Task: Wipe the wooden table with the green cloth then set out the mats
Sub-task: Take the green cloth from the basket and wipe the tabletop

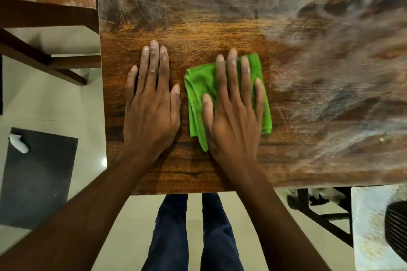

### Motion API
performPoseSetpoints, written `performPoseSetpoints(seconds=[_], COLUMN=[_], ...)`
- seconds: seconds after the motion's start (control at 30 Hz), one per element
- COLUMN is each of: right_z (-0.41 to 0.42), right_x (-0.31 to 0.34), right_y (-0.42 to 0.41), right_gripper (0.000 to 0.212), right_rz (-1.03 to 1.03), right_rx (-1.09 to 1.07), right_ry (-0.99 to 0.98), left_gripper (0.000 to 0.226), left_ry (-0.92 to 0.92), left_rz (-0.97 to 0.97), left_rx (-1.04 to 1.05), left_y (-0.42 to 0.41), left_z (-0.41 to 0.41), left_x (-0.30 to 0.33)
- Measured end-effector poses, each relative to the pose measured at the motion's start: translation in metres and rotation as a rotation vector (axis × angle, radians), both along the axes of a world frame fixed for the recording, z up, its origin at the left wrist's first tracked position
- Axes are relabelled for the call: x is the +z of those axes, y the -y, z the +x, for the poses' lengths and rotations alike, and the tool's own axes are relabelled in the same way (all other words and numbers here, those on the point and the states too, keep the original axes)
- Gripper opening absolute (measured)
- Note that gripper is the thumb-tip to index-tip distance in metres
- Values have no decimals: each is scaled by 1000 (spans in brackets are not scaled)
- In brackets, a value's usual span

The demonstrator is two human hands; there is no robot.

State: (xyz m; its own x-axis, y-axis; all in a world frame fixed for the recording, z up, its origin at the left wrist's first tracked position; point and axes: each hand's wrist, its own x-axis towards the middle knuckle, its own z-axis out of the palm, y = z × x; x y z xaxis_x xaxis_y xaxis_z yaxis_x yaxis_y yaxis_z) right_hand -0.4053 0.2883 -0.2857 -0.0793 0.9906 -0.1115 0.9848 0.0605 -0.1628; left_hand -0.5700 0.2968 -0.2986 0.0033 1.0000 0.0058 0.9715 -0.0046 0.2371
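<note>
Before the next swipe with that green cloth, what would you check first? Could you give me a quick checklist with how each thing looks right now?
1. Right hand flat on the green cloth, fingers straight: ok.
2. Cloth folded, lying flat on the wooden table: ok.
3. Left hand resting flat on bare wood beside the cloth, bracing: ok.
4. Patch around the hands looks wiped: ok.
5. White dusty film to the right and at the far side: not ok, the wiping should probably go there.
6. Mats ready to set out: cannot tell, none clearly in view.
</note>
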Motion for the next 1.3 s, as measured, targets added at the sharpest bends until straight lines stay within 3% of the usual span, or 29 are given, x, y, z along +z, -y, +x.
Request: performPoseSetpoints(seconds=[0.2, 0.37, 0.6, 0.97, 1.3], right_z=[-23, -2, 31, 68, 89], right_x=[-7, 4, 10, -7, 11], right_y=[-73, 4, 89, -53, 104], right_gripper=[65, 66, 70, 62, 69], right_rz=[73, -25, -90, 91, -79], right_rx=[105, 91, 45, -47, -178], right_ry=[-18, 0, -12, 3, -33], left_gripper=[63, 59, 60, 62, 62], left_ry=[37, 125, 61, 58, 60], left_rz=[19, 50, 35, 2, 2], left_rx=[10, 4, 2, 6, 18], left_y=[-2, 2, 2, 0, 2], left_z=[0, -4, -6, -6, -1], left_x=[-1, 1, -1, 2, 3])
